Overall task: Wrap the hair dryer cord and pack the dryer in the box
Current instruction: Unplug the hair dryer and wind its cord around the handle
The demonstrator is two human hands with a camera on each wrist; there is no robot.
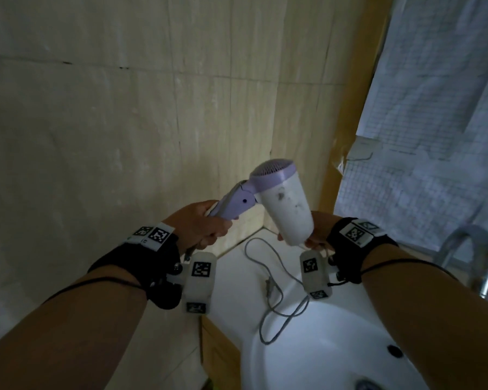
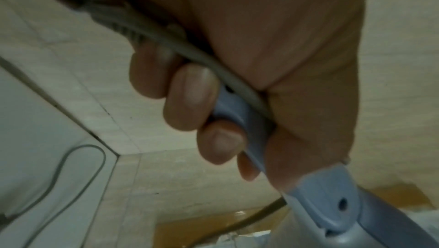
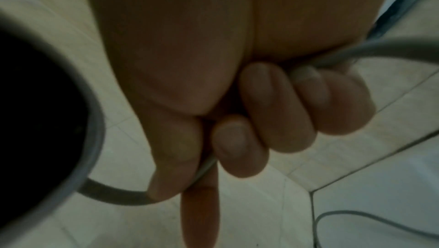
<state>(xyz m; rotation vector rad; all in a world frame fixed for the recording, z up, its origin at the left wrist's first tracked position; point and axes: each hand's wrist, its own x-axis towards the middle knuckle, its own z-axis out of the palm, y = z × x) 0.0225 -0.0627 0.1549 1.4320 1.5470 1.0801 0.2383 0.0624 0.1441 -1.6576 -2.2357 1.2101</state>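
A white hair dryer (image 1: 286,205) with a lilac back grille and lilac folding handle (image 1: 231,205) is held up in front of the tiled wall. My left hand (image 1: 206,223) grips the handle (image 2: 240,115), with the grey cord (image 2: 213,64) running under the palm. My right hand (image 1: 319,235) is beside the dryer's nozzle (image 3: 71,120) and its fingers (image 3: 240,148) are curled round the cord (image 3: 380,51). The rest of the cord (image 1: 276,280) hangs down in loops onto the white sink, with the plug (image 1: 269,285) lying there. No box is in view.
A white washbasin (image 1: 335,347) lies below my hands, with a chrome tap (image 1: 476,254) at the right. A beige tiled wall (image 1: 124,122) fills the back and left. A pale checked curtain (image 1: 434,108) hangs at the right.
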